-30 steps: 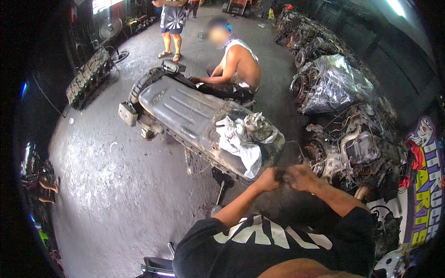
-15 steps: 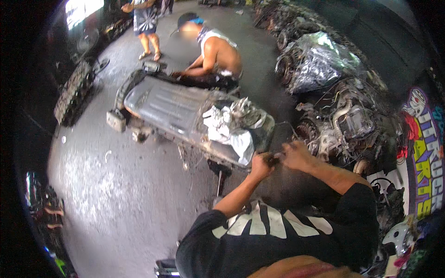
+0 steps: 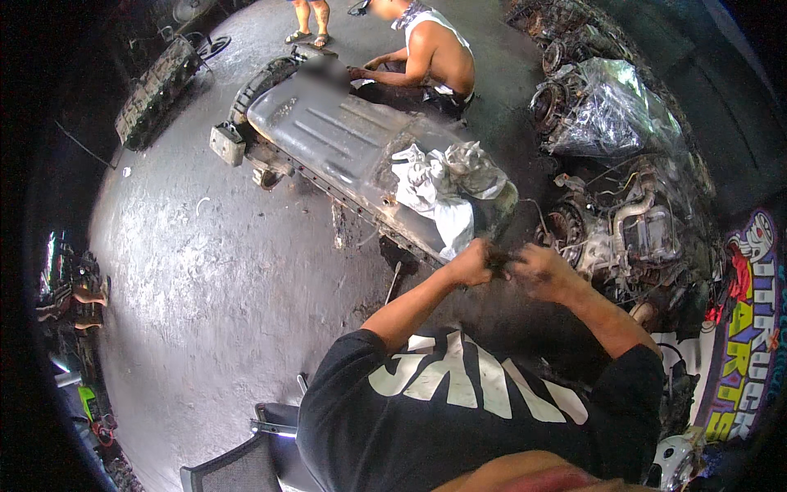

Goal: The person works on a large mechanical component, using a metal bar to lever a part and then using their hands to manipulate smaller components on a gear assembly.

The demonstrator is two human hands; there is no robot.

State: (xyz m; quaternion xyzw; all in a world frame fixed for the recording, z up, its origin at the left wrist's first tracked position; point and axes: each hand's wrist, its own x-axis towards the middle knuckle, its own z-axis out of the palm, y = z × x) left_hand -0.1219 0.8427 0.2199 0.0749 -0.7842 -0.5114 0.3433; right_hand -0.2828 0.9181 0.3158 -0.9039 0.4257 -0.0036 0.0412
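Observation:
My left hand (image 3: 475,262) and my right hand (image 3: 534,267) are close together at the near right end of an engine with a long grey pan (image 3: 320,135) on top. Both have curled fingers around something small and dark that I cannot make out. Bunched white rags (image 3: 430,180) lie on the pan, just beyond my left hand. A long tool (image 3: 395,279) is on the floor below that hand.
A crouching co-worker (image 3: 426,57) works at the engine's far side; another person's legs (image 3: 311,20) stand behind. Engines, one plastic-wrapped (image 3: 607,107), line the right, beside a banner (image 3: 746,328). An engine part (image 3: 160,94) lies back left. A mesh chair (image 3: 229,455) is at lower left.
The view has swung, cutting off most of the standing person and showing more of the chair. My hands sit higher in the picture, still together at the engine's end.

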